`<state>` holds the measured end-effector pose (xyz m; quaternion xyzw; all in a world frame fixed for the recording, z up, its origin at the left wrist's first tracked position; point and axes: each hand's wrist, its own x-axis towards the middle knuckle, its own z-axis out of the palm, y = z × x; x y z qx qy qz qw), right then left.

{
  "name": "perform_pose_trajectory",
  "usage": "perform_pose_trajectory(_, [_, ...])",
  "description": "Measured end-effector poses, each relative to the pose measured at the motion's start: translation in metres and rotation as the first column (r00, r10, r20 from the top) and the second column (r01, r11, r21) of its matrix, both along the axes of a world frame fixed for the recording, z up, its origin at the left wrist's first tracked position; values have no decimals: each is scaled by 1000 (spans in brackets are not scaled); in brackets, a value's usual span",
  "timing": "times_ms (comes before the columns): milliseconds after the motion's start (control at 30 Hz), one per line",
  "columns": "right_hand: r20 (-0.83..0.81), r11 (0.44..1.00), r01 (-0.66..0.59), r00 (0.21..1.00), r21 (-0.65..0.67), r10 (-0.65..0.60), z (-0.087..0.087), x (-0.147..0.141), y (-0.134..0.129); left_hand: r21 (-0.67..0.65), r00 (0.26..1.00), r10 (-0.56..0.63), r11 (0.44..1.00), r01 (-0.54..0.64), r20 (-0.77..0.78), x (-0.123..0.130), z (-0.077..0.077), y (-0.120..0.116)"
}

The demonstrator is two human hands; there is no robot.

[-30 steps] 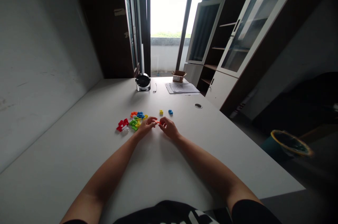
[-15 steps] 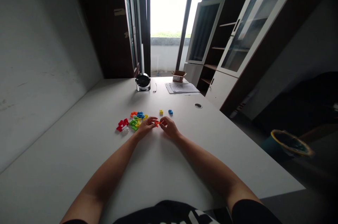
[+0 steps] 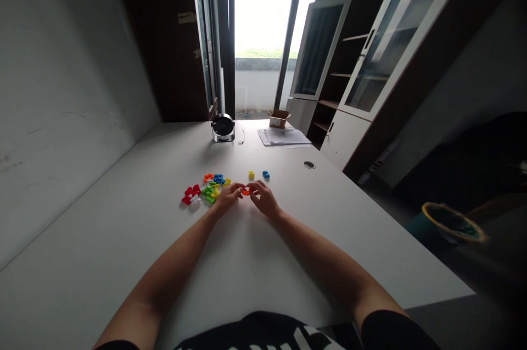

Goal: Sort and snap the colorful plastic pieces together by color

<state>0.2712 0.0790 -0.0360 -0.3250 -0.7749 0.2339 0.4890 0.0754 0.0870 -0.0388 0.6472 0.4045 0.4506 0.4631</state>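
Between my fingertips is a small orange piece (image 3: 246,192), pinched from both sides just over the white table (image 3: 255,251). My left hand (image 3: 228,196) has its fingers closed on the piece's left side, and my right hand (image 3: 262,197) grips it from the right. Left of my left hand lies a loose group of small plastic pieces: red (image 3: 191,193), white (image 3: 195,203), green (image 3: 208,192), yellow (image 3: 215,193), orange (image 3: 208,178) and blue (image 3: 219,179). Beyond my hands, a yellow piece (image 3: 251,175) and a blue piece (image 3: 265,175) stand apart.
A round black device (image 3: 223,126) stands at the far side of the table, beside a short thin cord (image 3: 242,137). Papers (image 3: 284,137) and an open cardboard box (image 3: 279,118) are at the far right. A cable hole (image 3: 309,165) and a floor bin (image 3: 432,229) are rightward.
The orange piece has turned slightly between my fingers. My hands have hardly moved, and the pieces on the table lie as before.
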Motion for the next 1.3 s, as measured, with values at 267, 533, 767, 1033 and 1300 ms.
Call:
perform_pose_trajectory(267, [-23,998,-2,1000,68,4,3,-2,-5,-15,999,-29,999,29,38,-1,-2,1])
perform_pose_trajectory(533, [3,999,-9,1000,49,9,6,0,-7,-41,999,-35,999,36,15,-3,7,-4])
perform_pose_trajectory(767, [40,996,7,999,84,-10,5,1,-7,-66,998,4,998,1,65,-1,14,-10])
perform_pose_trajectory(1033, [9,999,28,1000,30,-29,5,3,-5,-43,993,-23,999,28,117,-1,16,-11])
perform_pose_trajectory(1300, [-40,991,26,999,-130,-32,1,3,-1,-45,990,-70,996,76,122,-4,16,-10])
